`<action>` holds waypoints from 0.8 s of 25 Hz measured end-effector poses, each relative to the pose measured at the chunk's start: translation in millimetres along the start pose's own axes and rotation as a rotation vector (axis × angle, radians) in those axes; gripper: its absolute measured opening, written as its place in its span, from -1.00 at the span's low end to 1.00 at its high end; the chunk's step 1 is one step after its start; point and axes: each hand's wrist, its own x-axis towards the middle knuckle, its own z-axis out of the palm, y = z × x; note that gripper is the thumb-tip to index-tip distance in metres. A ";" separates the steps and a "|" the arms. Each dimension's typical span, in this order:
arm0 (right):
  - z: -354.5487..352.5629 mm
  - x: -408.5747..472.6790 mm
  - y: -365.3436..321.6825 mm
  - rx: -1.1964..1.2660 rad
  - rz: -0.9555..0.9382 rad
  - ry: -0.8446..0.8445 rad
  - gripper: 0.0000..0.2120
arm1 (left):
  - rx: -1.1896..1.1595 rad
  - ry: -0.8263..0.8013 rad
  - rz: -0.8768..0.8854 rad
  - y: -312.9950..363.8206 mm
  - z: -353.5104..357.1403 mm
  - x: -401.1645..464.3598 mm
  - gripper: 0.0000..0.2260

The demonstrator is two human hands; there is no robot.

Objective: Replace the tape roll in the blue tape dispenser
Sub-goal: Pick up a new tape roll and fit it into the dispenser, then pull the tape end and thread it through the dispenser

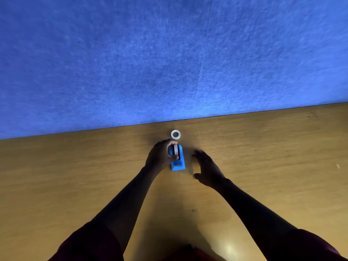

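The blue tape dispenser (178,160) stands on the wooden table (75,176), its cutter end toward me. A pale tape roll (175,150) sits upright in its slot. My left hand (160,157) wraps around the dispenser's left side, with thumb and fingers pinching that roll. A white tape ring (175,134) lies flat on the table just beyond the dispenser. To the right of the dispenser my right hand (207,169) hovers with fingers spread, holding nothing and a little blurred.
A blue felt wall panel (169,53) rises directly behind the table's far edge, close behind the white ring. A small white speck (338,166) lies at the far right of the table. Dark red sleeves show at the bottom.
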 end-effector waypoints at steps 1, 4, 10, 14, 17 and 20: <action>0.3 0.0 0.2 0.001 0.002 -0.001 -0.13 | -0.002 0.003 0.003 -1.1 1.3 -0.3 -0.52; 1.3 0.3 0.9 -0.001 0.012 -0.002 -0.13 | -0.008 0.002 0.017 -4.1 4.5 -1.8 -0.52; 3.5 0.3 1.6 -0.013 0.026 -0.002 -0.13 | 0.000 -0.008 0.021 -5.4 5.6 -1.8 -0.49; 4.5 2.1 4.2 -0.005 0.027 -0.014 -0.13 | -0.051 -0.044 0.002 -5.6 2.9 -6.5 -0.36; 6.5 3.0 5.2 0.002 0.045 -0.017 -0.13 | -0.101 -0.053 -0.037 -7.0 -0.5 -10.2 -0.37; 8.4 4.6 5.8 -0.009 0.066 -0.015 -0.14 | -0.101 -0.043 -0.069 -14.6 -4.0 -16.0 -0.43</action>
